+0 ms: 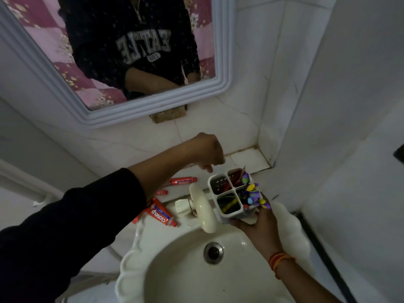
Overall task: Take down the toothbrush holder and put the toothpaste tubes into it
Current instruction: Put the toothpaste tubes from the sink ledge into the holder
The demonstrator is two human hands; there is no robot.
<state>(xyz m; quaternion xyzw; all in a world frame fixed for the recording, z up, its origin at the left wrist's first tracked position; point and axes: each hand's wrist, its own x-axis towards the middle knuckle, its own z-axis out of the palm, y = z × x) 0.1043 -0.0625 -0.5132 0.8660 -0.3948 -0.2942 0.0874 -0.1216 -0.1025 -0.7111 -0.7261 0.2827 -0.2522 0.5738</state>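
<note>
My right hand (254, 224) holds the white four-compartment toothbrush holder (229, 193) from below, above the sink's right rim. Its far right compartment has a red tube in it and its near compartments hold toothbrushes with purple and yellow handles. My left hand (207, 152) hovers just left of and behind the holder, fingers curled downward with nothing visible in them. Red toothpaste tubes lie on the ledge behind the sink: one far (182, 181), a small one (162, 192), and a large "closeup" tube (162, 215) nearest, partly under my left forearm.
A cream tap (203, 209) stands at the back of the white sink (175, 270), right beside the holder. A white-framed mirror (220, 84) hangs on the tiled wall above. A tiled corner wall (273, 106) closes in on the right.
</note>
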